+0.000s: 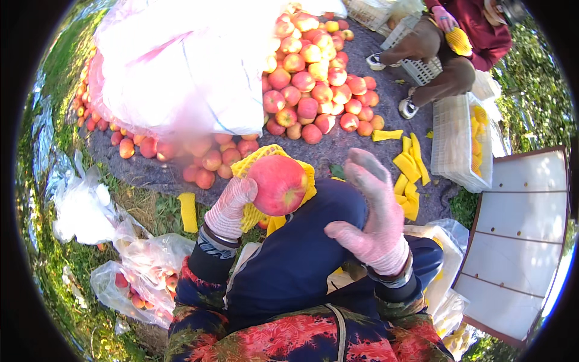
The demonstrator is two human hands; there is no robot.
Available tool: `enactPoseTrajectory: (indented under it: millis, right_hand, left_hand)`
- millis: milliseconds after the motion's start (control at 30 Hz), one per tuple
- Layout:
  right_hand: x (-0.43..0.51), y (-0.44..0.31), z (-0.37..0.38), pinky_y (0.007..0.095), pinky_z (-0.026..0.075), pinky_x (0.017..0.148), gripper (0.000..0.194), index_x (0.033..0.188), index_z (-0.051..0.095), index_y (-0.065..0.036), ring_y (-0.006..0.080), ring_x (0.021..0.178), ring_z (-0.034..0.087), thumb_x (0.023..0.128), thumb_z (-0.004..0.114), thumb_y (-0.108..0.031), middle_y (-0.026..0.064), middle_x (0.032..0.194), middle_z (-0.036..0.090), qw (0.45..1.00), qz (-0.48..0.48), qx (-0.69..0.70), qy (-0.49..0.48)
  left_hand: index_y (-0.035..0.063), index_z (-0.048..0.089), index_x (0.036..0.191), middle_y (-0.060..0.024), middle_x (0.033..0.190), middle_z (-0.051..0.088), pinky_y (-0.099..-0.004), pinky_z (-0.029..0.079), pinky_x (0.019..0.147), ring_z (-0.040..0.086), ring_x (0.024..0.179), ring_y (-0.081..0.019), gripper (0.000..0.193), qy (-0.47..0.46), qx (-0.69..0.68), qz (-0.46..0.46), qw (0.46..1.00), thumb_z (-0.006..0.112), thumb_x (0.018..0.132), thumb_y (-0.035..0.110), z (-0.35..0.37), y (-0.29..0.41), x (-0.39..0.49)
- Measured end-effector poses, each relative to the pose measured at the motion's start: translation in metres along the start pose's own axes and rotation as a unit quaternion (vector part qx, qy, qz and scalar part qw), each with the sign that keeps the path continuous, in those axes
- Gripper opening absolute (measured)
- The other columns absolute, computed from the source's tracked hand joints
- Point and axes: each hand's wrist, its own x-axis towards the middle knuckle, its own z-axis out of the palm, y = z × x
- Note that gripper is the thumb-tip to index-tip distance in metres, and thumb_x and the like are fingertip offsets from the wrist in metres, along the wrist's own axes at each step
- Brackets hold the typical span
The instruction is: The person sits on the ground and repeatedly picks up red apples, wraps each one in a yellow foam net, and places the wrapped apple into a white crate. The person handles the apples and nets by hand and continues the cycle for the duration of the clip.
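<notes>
My left hand (233, 203), in a pink and white knit glove, holds a large red apple (277, 185) together with a yellow foam net sleeve (253, 158). The sleeve spreads open behind the apple and around its sides; most of my left fingers are hidden behind them. To the right, my gloved right hand (375, 221) is raised above my knee, thumb and fingers apart, with nothing in it. Its fingertips look grey and soiled. More flat yellow foam sleeves (409, 165) lie on the ground cloth (393, 131) beyond that hand.
A heap of apples (312, 81) lies ahead, partly under a white sheet (194, 68). At right stand a white plastic crate (452, 140) of sleeved apples and a pale panel (515, 226). A seated co-worker (457, 50) holds a sleeved fruit. Plastic bags (140, 280) with apples lie left.
</notes>
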Motion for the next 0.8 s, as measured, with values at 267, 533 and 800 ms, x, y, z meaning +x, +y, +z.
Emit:
enactPoseTrajectory:
  millis: [267,533,800]
  right_hand:
    - [-0.037,-0.026,-0.008,0.0445,0.049,0.097,0.084,0.133,0.047,-0.001,0.0428,0.118,0.055,0.062,0.088,-0.020,0.0241,0.131,0.051,0.978,-0.058,-0.058,0.191]
    - [-0.091,-0.022,-0.008,0.0430,0.047,0.100,0.086,0.137,0.044,-0.006,0.0385,0.120,0.054,0.063,0.088,-0.013,0.0229,0.133,0.049,0.947,-0.030,-0.082,0.309]
    - [-0.121,-0.053,-0.063,0.0451,0.048,0.094,0.081,0.134,0.050,-0.012,0.0390,0.109,0.056,0.062,0.081,-0.030,0.0176,0.122,0.054,0.978,0.081,-0.173,0.090]
  left_hand:
    - [-0.0011,0.036,0.143,-0.0125,0.130,0.052,-0.0327,0.050,0.095,0.056,0.114,-0.0203,0.077,-0.053,0.036,0.035,0.997,0.076,0.082,0.025,0.114,-0.018,-0.005]
    - [0.0006,0.044,0.137,-0.0094,0.125,0.057,-0.0304,0.049,0.094,0.058,0.111,-0.0170,0.060,-0.070,0.001,0.014,0.997,0.071,0.088,0.022,0.153,-0.060,-0.019]
    - [0.0017,0.046,0.136,-0.0068,0.125,0.058,-0.0294,0.047,0.096,0.057,0.112,-0.0157,0.063,-0.158,0.272,0.062,0.947,0.076,0.081,0.014,0.150,-0.064,-0.025]
